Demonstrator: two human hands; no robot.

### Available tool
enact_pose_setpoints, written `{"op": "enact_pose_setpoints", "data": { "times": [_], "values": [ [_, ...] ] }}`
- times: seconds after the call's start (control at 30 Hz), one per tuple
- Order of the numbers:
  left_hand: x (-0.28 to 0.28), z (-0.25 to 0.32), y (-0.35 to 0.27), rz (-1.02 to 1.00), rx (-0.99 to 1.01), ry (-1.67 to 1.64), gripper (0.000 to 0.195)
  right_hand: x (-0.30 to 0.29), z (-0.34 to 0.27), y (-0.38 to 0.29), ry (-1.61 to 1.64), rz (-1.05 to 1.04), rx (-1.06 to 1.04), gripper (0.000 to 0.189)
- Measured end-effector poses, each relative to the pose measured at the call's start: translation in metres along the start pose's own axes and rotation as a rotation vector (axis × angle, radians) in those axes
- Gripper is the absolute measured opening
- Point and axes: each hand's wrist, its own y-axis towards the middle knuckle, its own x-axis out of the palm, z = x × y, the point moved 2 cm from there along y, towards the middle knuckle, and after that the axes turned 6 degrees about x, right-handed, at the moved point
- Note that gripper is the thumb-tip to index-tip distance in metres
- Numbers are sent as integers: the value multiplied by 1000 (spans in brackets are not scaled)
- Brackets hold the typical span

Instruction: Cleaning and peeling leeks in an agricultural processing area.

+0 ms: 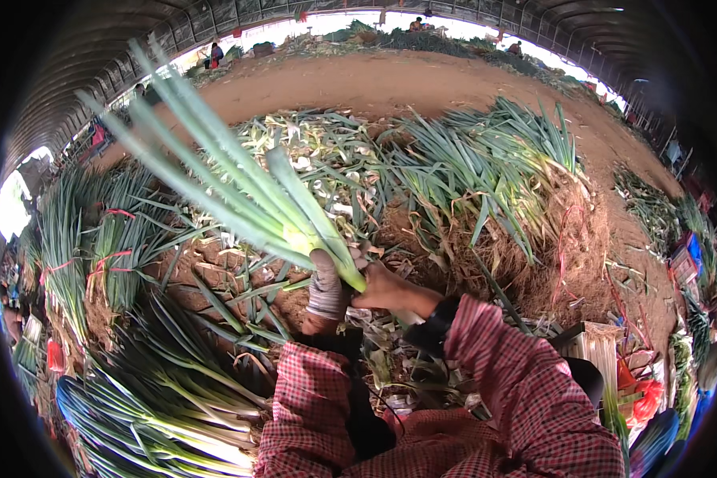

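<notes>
My left hand point(325, 293), in a grey striped knit glove, grips a large green Welsh onion point(239, 185) near its pale upper stalk. The long leaves fan out to the upper left and are blurred at their tips. A broad single leaf point(310, 215) slants down along the right side of the plant. My right hand point(394, 290), bare, pinches the lower end of that leaf close beside the glove. The plant's lower stalk is mostly hidden behind my hands. Trimmed-off leaves and peelings point(385, 358) lie on the ground beneath my hands.
Many loose Welsh onions point(185, 412) lie at lower left, near tied bundles point(110, 263) with pink string. A rooted heap point(484, 179) stands ahead right, beside scattered leaf waste point(334, 161). Pale trimmed stalks point(597, 352) sit at my right. People point(215, 55) are far off across the dirt floor point(358, 77).
</notes>
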Motion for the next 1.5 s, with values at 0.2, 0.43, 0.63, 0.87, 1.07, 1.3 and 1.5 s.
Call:
{"op": "enact_pose_setpoints", "data": {
  "times": [0.2, 0.43, 0.63, 0.87, 1.07, 1.3, 1.5],
  "values": [
    [4, -14, 0, -239, -80, -356, 93, 21, -34, -53, 764, -297, 28, 41],
    [-71, -68, 20, 328, -170, -760, 63, 23, -12, -35, -6, 815, -364, 33],
    [18, -26, 18, 124, 67, -247, 56, 4, 38, -38, 507, 850, 189, 33],
    [-39, 32, 31, 345, 205, -347, 42, -1, 4, -107, 1415, 282, -165, 34],
    [-72, 42, 26, 383, 227, -366, 39, 9, -13, -171, 1072, 344, 83, 39],
    [-124, 70, 5, 478, 404, -184, 31, 7, 28, -272, 1080, 469, 243, 37],
    [-136, 92, -14, 669, 532, -267, 24, -1, 102, -319, 323, 630, 395, 39]
  ]
}}
